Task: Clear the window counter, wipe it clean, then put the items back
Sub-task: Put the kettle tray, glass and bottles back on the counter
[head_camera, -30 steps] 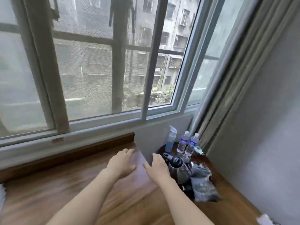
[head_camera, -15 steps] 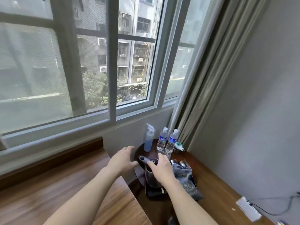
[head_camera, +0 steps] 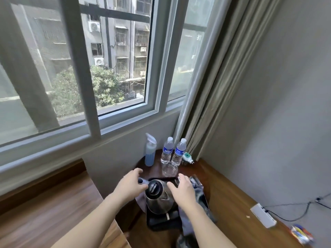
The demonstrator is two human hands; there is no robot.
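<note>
A steel kettle [head_camera: 158,198] stands on a black tray [head_camera: 162,223] on the dark round side table [head_camera: 141,164] in the window corner. My left hand [head_camera: 129,186] is at the kettle's handle on its left, fingers relaxed. My right hand [head_camera: 181,189] hovers over the kettle's right side, fingers spread. Behind stand a blue spray bottle [head_camera: 150,152], two water bottles [head_camera: 167,150] [head_camera: 179,152], an empty glass [head_camera: 169,169] and a small white-green plug-in device [head_camera: 187,158]. A grey cloth or bag [head_camera: 198,194] lies right of the kettle.
The wooden window counter [head_camera: 44,212] lies at lower left, a wooden desk top [head_camera: 238,206] at right with a white power strip [head_camera: 263,216] and cable. Grey curtains [head_camera: 215,77] hang in the corner beside the wall.
The view has swung right from the counter to the corner table. Both hands moved forward from the counter edge to either side of the kettle.
</note>
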